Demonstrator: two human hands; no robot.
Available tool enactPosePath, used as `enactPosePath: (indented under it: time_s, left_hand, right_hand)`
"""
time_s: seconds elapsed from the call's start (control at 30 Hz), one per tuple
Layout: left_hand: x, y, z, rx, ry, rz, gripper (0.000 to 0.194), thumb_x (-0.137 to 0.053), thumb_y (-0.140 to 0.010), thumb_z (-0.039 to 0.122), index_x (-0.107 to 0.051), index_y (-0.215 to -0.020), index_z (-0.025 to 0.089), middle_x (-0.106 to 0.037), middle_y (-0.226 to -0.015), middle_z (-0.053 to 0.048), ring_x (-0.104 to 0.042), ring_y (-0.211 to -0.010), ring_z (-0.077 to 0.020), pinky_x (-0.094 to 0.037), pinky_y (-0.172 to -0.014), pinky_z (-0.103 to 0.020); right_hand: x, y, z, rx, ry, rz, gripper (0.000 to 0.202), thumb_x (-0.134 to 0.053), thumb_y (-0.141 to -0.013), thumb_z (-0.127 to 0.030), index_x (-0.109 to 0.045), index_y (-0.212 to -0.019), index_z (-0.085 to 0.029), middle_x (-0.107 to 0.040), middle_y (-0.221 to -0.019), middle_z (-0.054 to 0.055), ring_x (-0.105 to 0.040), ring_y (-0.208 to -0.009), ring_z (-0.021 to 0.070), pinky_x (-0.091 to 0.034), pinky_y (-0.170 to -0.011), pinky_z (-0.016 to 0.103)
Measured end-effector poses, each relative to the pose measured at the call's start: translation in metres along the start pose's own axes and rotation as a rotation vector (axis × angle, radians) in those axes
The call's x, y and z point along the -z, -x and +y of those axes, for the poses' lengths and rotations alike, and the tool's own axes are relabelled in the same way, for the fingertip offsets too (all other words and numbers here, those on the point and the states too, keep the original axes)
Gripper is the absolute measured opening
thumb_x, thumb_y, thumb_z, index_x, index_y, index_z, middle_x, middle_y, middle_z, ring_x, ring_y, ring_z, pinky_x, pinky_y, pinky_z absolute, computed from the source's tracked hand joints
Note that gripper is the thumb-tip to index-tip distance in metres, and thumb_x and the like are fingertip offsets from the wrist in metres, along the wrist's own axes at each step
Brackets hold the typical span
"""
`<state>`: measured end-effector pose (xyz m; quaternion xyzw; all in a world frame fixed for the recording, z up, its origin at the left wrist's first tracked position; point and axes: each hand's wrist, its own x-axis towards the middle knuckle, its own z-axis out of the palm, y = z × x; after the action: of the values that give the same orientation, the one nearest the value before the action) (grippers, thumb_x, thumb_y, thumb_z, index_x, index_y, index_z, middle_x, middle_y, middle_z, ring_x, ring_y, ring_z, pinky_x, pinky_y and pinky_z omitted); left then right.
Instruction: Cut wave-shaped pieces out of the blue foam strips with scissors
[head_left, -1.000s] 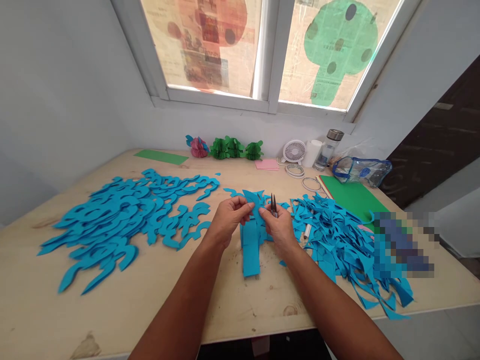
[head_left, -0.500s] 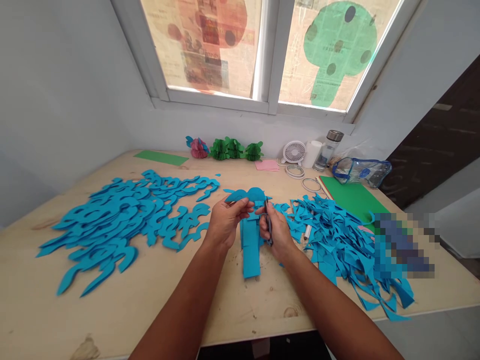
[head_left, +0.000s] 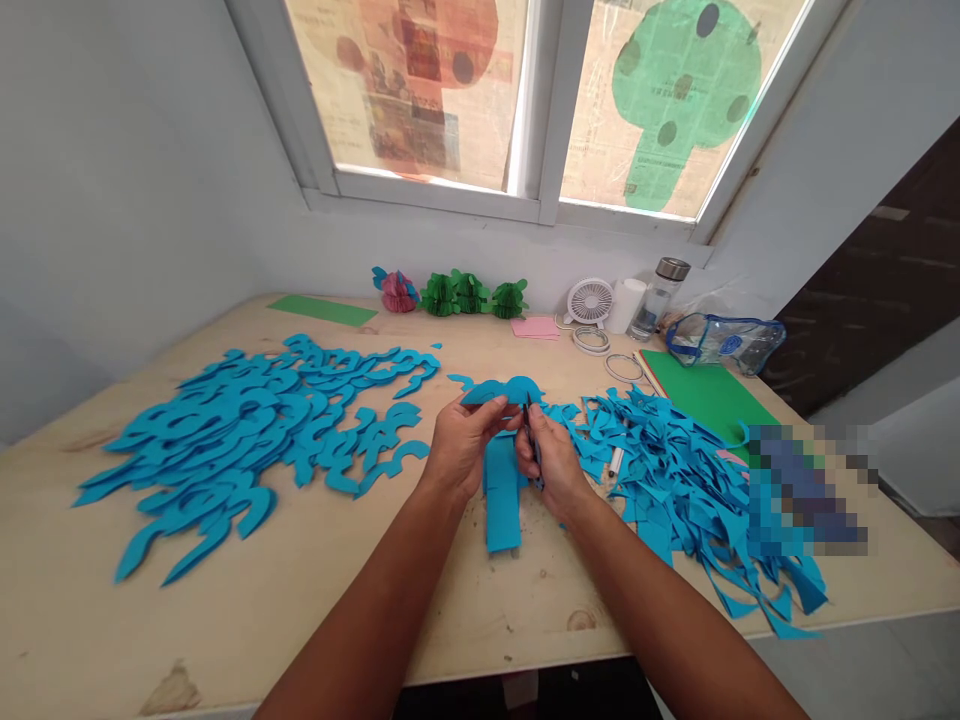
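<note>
Right hand (head_left: 553,460) closed around scissors (head_left: 533,440).

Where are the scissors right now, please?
In the head view, the scissors are in the right hand, near the middle of the picture, with their blades at the blue paper the left hand holds.

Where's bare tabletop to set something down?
Bare table: near left, between the wavy blue cutouts and front edge; near middle, between the forearms; the back strip between those cutouts and the green paper ornaments. Crowded: the right, under blue scraps.
</note>
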<state>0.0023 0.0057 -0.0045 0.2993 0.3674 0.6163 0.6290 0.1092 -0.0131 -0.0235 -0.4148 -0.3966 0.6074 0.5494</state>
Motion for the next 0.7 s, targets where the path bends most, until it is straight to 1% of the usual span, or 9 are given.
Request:
enactPosePath:
  time_s: [0.17,0.33,0.5,0.7]
  left_hand:
    - [-0.0016,0.0015,0.0018,-0.003,-0.005,-0.008,0.023,-0.083,-0.055,0.025,-0.068,-0.068,0.013,-0.07,-0.066,-0.002,-0.064,-0.059,-0.0147,-0.054,-0.072,-0.033]
    - [-0.0015,0.0018,0.0015,-0.007,0.002,-0.001,0.023,-0.083,-0.054,0.024,-0.067,-0.066,0.013,-0.068,-0.065,-0.001,-0.064,-0.059,-0.0137,-0.054,-0.07,-0.031]
    - [-0.0024,0.0025,0.0024,-0.014,0.01,-0.013,0.02,-0.082,-0.055,0.023,-0.068,-0.067,0.013,-0.069,-0.064,-0.002,-0.063,-0.059,-0.014,-0.054,-0.069,-0.031]
    - [-0.0041,0.0036,0.0057,-0.004,0.011,0.002,0.022,-0.082,-0.052,0.022,-0.068,-0.066,0.013,-0.069,-0.064,-0.002,-0.065,-0.063,-0.0168,-0.054,-0.069,-0.032]
  right_hand:
    - [0.0008,-0.0004,-0.0006,0.003,0.002,-0.005,0.052,-0.062,-0.071,-0.07,-0.048,-0.065,-0.02,-0.037,-0.045,-0.009,-0.025,-0.036,0.0052,-0.017,-0.034,0.02]
    - [0.0008,-0.0014,0.0009,0.004,0.002,0.004,0.051,-0.063,-0.07,-0.07,-0.05,-0.067,-0.02,-0.036,-0.044,-0.01,-0.024,-0.035,0.0051,-0.016,-0.033,0.02]
    - [0.0004,-0.0012,0.0006,0.021,-0.007,0.0,0.051,-0.064,-0.07,-0.068,-0.047,-0.065,-0.02,-0.036,-0.043,-0.01,-0.023,-0.035,0.0047,-0.016,-0.033,0.02]
    - [-0.0006,-0.0002,-0.0019,0.017,-0.014,-0.01,0.05,-0.065,-0.069,-0.067,-0.051,-0.068,-0.02,-0.036,-0.044,-0.01,-0.023,-0.034,0.0046,-0.015,-0.033,0.02]
